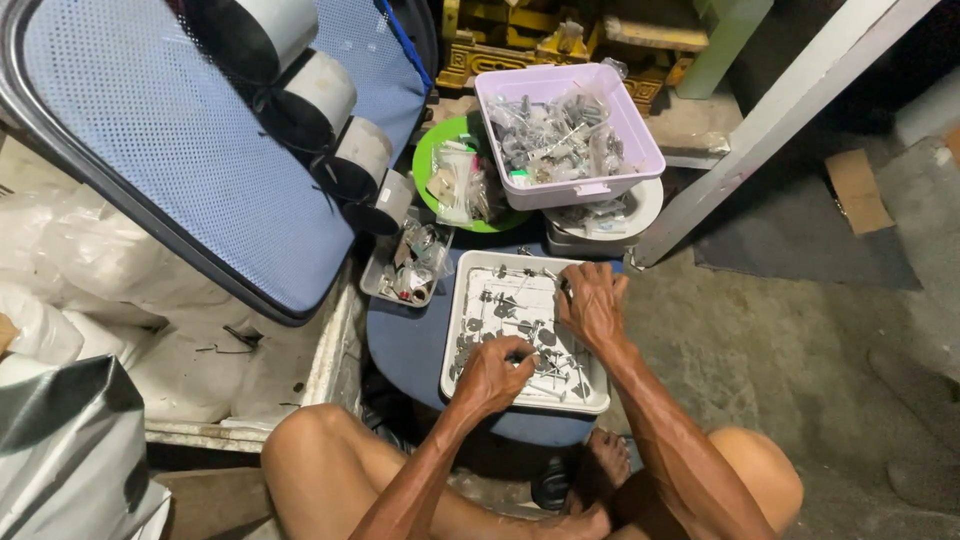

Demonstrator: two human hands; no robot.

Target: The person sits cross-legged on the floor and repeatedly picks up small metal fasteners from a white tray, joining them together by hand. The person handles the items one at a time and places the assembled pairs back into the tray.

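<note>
While the left hand (492,375) pinches a small metal part and the right hand (592,303) rests spread over the white tray (455,335), a nudge near its front edge could, by the look of it, tip the tray off the blue stool (410,345).

Bare concrete floor (800,350), grey and stained, fills the 3 to 5 o'clock side. A dark mat (790,235) lies on it at 2 o'clock, a scrap of brown cardboard (855,190) just beside the mat's far edge. A pale slanted beam (780,110) runs from 1 o'clock down toward centre. At 12 o'clock, carved yellow-painted woodwork (500,55) sits in shadow. A blue mesh panel (170,140) in a dark frame leans across 10 to 11 o'clock, with a row of short metal cylinders (320,100) resting against it. White crumpled sheeting (110,250) at 9 o'clock; a silver-grey bag (65,450) at 7 o'clock. Light dim, brightest near centre.
</note>
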